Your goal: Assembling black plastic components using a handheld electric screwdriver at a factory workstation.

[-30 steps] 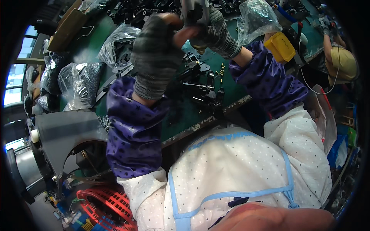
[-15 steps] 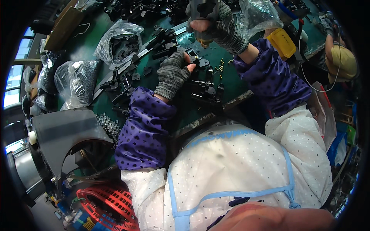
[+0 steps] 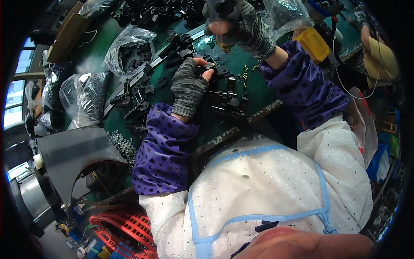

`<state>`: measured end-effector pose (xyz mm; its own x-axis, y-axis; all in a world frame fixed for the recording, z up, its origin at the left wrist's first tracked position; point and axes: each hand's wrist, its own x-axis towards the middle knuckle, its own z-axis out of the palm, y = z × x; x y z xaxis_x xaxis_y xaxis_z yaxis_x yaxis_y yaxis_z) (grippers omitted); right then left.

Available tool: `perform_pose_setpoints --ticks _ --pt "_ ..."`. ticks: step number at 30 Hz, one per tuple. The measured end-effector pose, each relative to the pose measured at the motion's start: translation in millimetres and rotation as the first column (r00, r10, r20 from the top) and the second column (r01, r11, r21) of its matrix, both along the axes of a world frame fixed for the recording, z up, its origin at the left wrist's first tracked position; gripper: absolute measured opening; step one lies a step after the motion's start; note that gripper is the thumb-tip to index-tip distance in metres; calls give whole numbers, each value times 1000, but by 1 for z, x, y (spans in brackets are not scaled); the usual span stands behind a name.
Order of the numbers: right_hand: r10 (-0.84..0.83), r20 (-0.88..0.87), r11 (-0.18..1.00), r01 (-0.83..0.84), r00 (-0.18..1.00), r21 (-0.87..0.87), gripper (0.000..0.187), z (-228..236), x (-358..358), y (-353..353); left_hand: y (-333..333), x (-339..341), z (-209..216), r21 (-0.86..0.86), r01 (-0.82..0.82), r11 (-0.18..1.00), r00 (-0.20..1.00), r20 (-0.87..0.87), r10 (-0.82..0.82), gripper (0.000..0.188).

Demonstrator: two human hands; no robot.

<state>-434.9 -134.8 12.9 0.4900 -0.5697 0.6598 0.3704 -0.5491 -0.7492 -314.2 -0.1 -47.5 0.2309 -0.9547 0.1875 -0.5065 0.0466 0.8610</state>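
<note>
My right hand (image 3: 252, 36), in a grey fingerless glove, is wrapped around what looks like a power screwdriver (image 3: 224, 12), dark-bodied with a brass-coloured nose pointing down. Below and left of it, my left hand (image 3: 188, 88), gloved alike, pinches a small black part (image 3: 221, 71) between thumb and fingers at the green work surface. The nose hangs just above that part, apart from it as far as I can see. Small brass screws (image 3: 245, 77) lie scattered to the right. Several black assemblies (image 3: 230, 101) rest nearer to me, beside my left wrist.
A metal rail (image 3: 159, 58) crosses the bench diagonally, with black parts along it. Clear plastic bags (image 3: 129, 47) of dark parts lie on the left. A yellow container (image 3: 312, 45) stands right of my forearm. A red basket (image 3: 129, 228) is at lower left. Another person's arm (image 3: 379, 56) shows at right.
My left hand has shifted slightly left, with the thumb and fingers still at the black part. The power screwdriver and my right hand have moved a little left and away from me.
</note>
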Motion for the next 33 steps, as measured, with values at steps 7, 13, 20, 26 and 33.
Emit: perform_pose_setpoints --ticks 7,13,20,26,33 --pt "-21 5 999 21 1000 26 65 2 8 6 -4 -2 -5 -157 17 987 954 298 31 16" --pt "-5 14 1000 5 1000 12 66 1 11 11 -7 8 3 348 -12 937 684 -681 262 19" --pt "-108 -55 994 107 993 -18 54 4 -6 4 30 -5 2 -50 126 991 964 -230 -135 17" --pt "18 59 991 -25 998 128 52 8 -9 14 37 -12 -2 -244 325 914 928 268 -258 21" --pt "68 23 986 -71 997 148 52 7 -11 14 31 -9 -29 -380 338 861 939 81 -333 28"
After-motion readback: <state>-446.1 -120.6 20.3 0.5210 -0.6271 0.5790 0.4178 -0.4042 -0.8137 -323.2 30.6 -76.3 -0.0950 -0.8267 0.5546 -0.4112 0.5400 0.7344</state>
